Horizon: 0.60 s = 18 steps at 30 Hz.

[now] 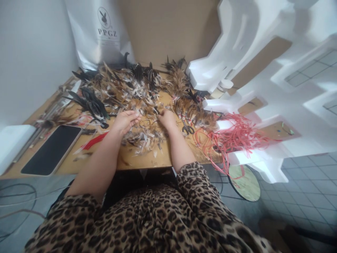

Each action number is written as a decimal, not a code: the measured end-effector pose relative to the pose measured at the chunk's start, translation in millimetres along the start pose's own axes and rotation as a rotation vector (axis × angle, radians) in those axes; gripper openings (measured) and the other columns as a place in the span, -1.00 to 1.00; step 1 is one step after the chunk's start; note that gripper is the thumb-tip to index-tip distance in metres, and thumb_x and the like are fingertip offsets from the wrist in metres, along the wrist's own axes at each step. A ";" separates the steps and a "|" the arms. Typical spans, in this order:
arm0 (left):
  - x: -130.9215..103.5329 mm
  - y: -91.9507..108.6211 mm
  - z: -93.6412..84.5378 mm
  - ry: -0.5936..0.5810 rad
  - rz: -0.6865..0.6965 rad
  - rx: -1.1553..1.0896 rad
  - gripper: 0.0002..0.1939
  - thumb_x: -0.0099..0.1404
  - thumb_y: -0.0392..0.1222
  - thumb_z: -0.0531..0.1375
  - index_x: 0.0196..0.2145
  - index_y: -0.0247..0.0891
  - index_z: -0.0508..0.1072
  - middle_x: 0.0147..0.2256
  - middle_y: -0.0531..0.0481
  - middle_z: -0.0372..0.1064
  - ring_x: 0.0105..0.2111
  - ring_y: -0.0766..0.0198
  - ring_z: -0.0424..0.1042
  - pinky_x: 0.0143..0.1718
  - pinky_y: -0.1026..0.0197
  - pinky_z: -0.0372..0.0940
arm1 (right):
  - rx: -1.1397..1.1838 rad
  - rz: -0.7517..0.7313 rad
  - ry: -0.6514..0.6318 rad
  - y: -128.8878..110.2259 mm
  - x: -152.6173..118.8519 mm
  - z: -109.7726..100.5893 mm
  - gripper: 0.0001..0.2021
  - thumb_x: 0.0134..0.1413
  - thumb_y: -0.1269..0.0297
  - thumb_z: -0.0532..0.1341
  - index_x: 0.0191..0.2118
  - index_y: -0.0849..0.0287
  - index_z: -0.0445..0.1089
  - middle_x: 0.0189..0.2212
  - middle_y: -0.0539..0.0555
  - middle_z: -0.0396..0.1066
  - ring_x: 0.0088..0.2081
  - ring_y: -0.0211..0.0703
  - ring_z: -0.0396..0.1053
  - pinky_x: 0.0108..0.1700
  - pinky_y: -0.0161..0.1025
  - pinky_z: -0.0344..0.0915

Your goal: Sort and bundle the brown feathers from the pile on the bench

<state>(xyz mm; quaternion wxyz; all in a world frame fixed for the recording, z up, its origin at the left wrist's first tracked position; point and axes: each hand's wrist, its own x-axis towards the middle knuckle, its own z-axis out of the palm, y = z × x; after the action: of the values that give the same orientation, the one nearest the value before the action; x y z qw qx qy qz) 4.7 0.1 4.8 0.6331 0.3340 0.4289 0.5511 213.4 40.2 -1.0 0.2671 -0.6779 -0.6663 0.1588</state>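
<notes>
Loose brown and white feathers [147, 135] are scattered over the table in front of me and around both hands. My left hand [125, 122] is above them, thumb and fingers pinched together. What that pinch holds, if anything, is too small to make out. To its right, my right hand [167, 118] has its fingertips closed down on a feather in the pile. Bundles of brown feathers [193, 110] lie just beyond the right hand, near black-handled scissors [187, 130]. Long black feathers [91, 102] lie to the left of my left hand.
At the left is a phone [52, 149] beside a white box [14, 146]. A red strip [94, 140] lies near my left forearm. Tangled pink ribbon [237, 135] spills over white foam packing [297, 105] at the right. Behind the feathers stands a white bag [105, 49].
</notes>
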 end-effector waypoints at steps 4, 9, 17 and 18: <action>-0.8 0.6 0.7 -0.010 0.001 -0.013 -0.93 -0.01 -0.40 0.29 -0.48 -0.45 0.48 -0.47 -0.11 0.46 -0.54 0.48 0.41 -0.49 0.50 0.30 | 0.003 0.006 -0.037 -2.7 -0.1 4.7 -0.93 -0.18 0.31 0.22 -0.55 0.18 0.39 -0.50 0.13 0.41 -0.34 -0.11 0.36 -0.24 -0.22 0.19; -1.0 2.2 1.6 0.005 -0.035 -0.021 -0.91 -0.02 -0.41 0.31 -0.48 -0.44 0.48 -0.48 -0.11 0.46 -0.56 0.48 0.40 -0.52 0.50 0.29 | 0.624 0.003 -0.189 -7.6 2.2 2.3 -0.82 -0.21 0.22 0.24 -0.59 0.20 0.27 -0.70 -0.10 0.19 -0.63 -0.39 0.10 -0.52 -0.37 0.06; -5.1 2.4 4.4 -0.066 -0.095 0.006 -0.88 -0.03 -0.39 0.32 -0.46 -0.46 0.48 -0.46 -0.14 0.48 -0.54 0.43 0.43 -0.55 0.48 0.30 | 1.284 0.119 -0.421 -31.0 -10.3 2.4 -0.63 -0.39 0.20 0.38 -0.51 0.17 0.18 -0.72 -0.20 0.13 -0.69 -0.47 0.07 -0.65 -0.46 -0.10; -5.4 1.7 4.6 -0.074 -0.102 0.006 -0.89 -0.02 -0.39 0.32 -0.46 -0.46 0.48 -0.44 -0.14 0.48 -0.53 0.41 0.44 -0.55 0.47 0.30 | 1.291 0.114 -0.426 -33.0 -11.9 5.3 -0.63 -0.39 0.19 0.38 -0.50 0.17 0.18 -0.72 -0.20 0.13 -0.69 -0.48 0.07 -0.65 -0.47 -0.09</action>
<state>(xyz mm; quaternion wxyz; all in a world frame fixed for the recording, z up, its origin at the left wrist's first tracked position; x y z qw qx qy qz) 8.0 -4.8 9.1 0.6748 0.3335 0.4233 0.5042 182.6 28.2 12.1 0.4722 -0.3706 -0.4394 0.6683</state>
